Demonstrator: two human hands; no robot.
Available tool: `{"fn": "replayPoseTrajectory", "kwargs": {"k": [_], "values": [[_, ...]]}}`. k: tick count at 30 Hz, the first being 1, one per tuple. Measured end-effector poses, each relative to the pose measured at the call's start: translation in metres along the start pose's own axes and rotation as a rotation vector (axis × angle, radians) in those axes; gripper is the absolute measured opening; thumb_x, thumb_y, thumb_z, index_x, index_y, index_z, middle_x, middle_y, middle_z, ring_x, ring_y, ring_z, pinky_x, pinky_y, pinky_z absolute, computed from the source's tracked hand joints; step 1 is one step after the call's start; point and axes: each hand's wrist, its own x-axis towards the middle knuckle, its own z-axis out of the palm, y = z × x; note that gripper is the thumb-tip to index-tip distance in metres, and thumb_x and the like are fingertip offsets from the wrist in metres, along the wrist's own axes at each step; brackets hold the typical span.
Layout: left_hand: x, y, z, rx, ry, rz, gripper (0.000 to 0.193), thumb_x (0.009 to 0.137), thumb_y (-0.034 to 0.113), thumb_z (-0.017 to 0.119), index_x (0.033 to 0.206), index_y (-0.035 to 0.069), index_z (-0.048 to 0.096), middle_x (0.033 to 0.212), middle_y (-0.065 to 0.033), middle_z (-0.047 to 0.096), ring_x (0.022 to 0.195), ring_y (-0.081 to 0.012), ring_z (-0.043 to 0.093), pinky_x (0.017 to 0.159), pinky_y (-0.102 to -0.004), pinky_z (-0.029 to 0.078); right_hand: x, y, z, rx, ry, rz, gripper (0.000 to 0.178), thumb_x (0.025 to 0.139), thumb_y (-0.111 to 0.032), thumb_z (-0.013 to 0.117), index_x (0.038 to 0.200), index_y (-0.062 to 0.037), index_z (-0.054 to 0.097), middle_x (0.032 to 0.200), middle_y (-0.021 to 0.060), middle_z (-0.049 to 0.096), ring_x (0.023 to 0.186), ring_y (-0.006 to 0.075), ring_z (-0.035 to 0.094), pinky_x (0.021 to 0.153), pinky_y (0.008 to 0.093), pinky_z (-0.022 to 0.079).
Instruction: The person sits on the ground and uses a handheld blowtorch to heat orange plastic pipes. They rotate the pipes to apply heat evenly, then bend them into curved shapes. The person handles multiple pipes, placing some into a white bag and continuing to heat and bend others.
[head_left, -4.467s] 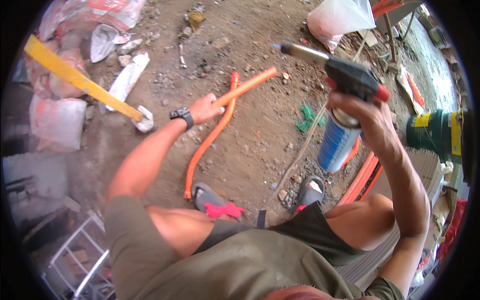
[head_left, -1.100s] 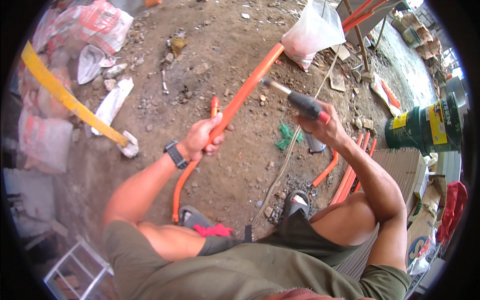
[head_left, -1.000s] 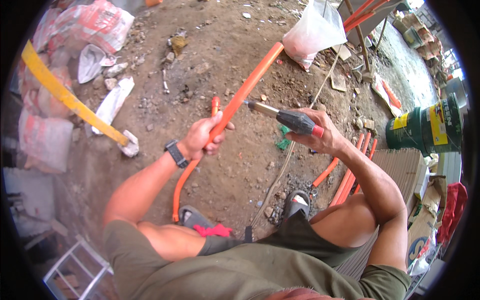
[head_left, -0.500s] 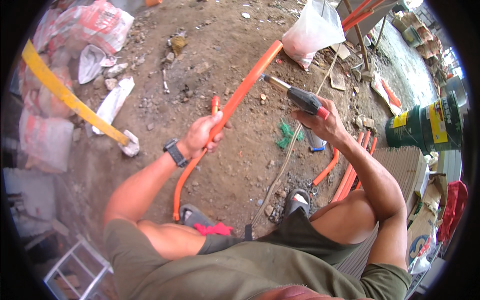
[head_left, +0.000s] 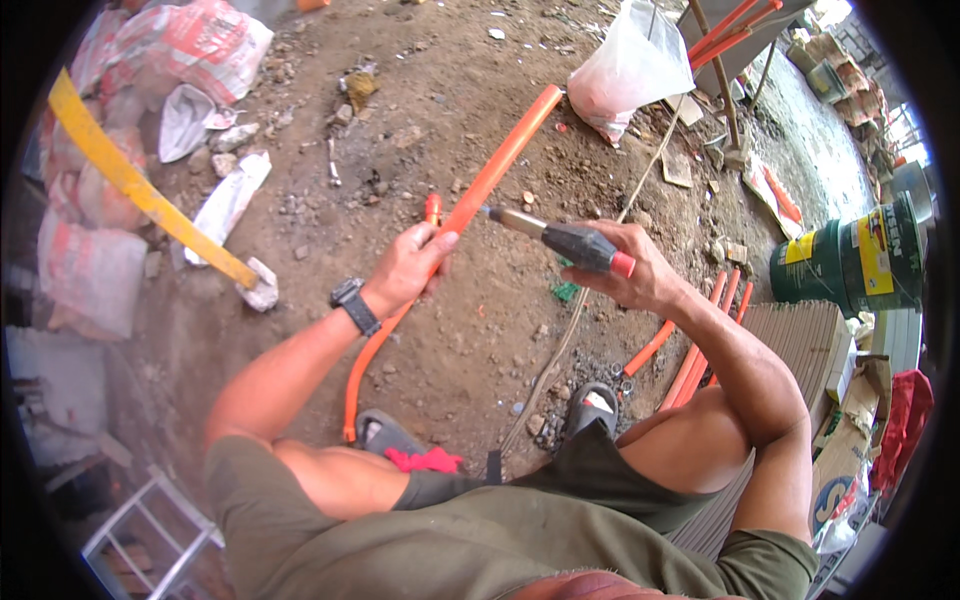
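An orange plastic pipe [head_left: 508, 145] slants across the middle, its far end pointing up and right and its lower end curving down near my left foot. My left hand [head_left: 412, 265] is wrapped round it partway along. In my right hand [head_left: 632, 268] is a gas blowtorch [head_left: 580, 246] with a black body, a red knob and a metal nozzle. The nozzle tip points at the pipe, close to its side and just above my left hand; whether it touches, I cannot tell. No flame can be made out. Behind my left hand, a short orange pipe end [head_left: 433, 207] shows.
More orange pipes [head_left: 692, 372] lie by my right knee, beside stacked grey sheets [head_left: 795, 335]. Dark green buckets [head_left: 850, 258] stand at the right. A white plastic bag [head_left: 625, 75] sits at the far side. A yellow strip [head_left: 145, 190] and sacks [head_left: 190, 50] are at the left.
The torch has moved down and left along the pipe, so its nozzle is now closer to my left hand. The left hand and pipe have hardly shifted.
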Motion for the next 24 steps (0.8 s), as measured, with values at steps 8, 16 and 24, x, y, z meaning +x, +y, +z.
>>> {"fn": "replayPoseTrajectory", "kwargs": {"k": [8, 16, 24], "values": [[-0.002, 0.002, 0.0, 0.084, 0.083, 0.024, 0.027, 0.102, 0.028, 0.07, 0.103, 0.004, 0.057, 0.076, -0.0005, 0.057, 0.056, -0.0062, 0.052, 0.048, -0.0247, 0.043, 0.006, -0.001, -0.004, 0.128, 0.106, 0.354, 0.05, 0.091, -0.017, 0.078, 0.139, -0.0083, 0.063, 0.098, 0.0067, 0.072, 0.087, 0.015, 0.067, 0.08, 0.0337, 0.056], [-0.005, 0.011, 0.01, 0.139, 0.087, 0.027, 0.025, 0.098, 0.016, 0.072, 0.11, 0.002, 0.056, 0.077, 0.0009, 0.058, 0.056, -0.0062, 0.054, 0.049, -0.0253, 0.046, 0.01, -0.003, 0.002, 0.097, 0.076, 0.243, 0.049, 0.093, -0.014, 0.076, 0.139, -0.0069, 0.063, 0.104, 0.0093, 0.074, 0.087, 0.0152, 0.066, 0.081, 0.0346, 0.056], [-0.002, 0.01, 0.013, 0.108, 0.083, 0.035, 0.025, 0.097, 0.017, 0.073, 0.107, 0.002, 0.056, 0.074, 0.0008, 0.057, 0.055, -0.0069, 0.054, 0.047, -0.0257, 0.046, 0.01, 0.006, 0.005, 0.127, 0.042, 0.16, 0.05, 0.093, -0.018, 0.078, 0.139, -0.0071, 0.063, 0.104, 0.0071, 0.074, 0.09, 0.0144, 0.068, 0.08, 0.0348, 0.056]]}}
